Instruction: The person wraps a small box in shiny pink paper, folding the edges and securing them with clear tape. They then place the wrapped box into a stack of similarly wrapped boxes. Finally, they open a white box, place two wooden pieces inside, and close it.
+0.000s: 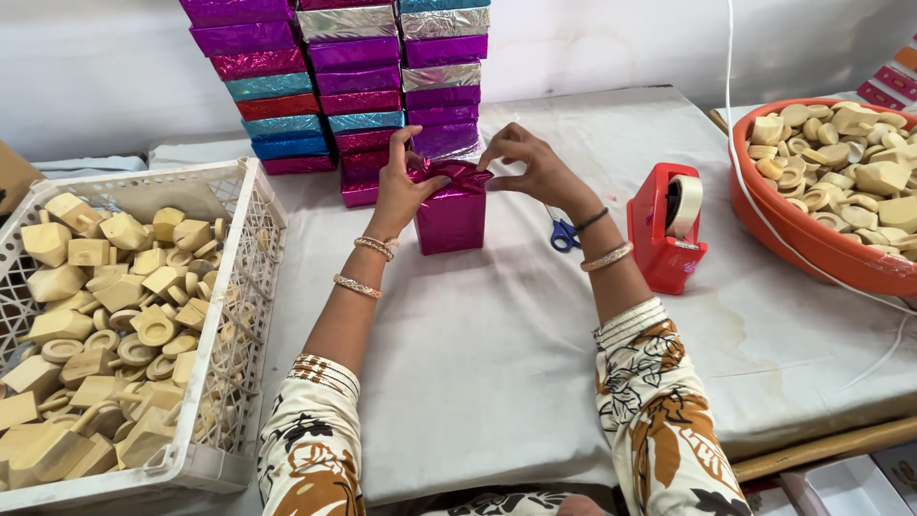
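both hands on the magenta foil box (451, 222), just in front of the stacked wrapped boxes (355, 86). left hand (399, 186) and right hand (530, 167) pinching top flaps, fingertips pressed on foil. best folded flat, creased tight, probably overlap centred. tape dispenser (666, 229) right of box, scissors (564, 232) between.

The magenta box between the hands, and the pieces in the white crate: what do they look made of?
Magenta box: looks wrapped in shiny metallic foil paper; it glints and creases where the left hand and right hand fold the top. Pieces in the white crate: pale, matte, apparently unfinished wood; grain can't be made out.
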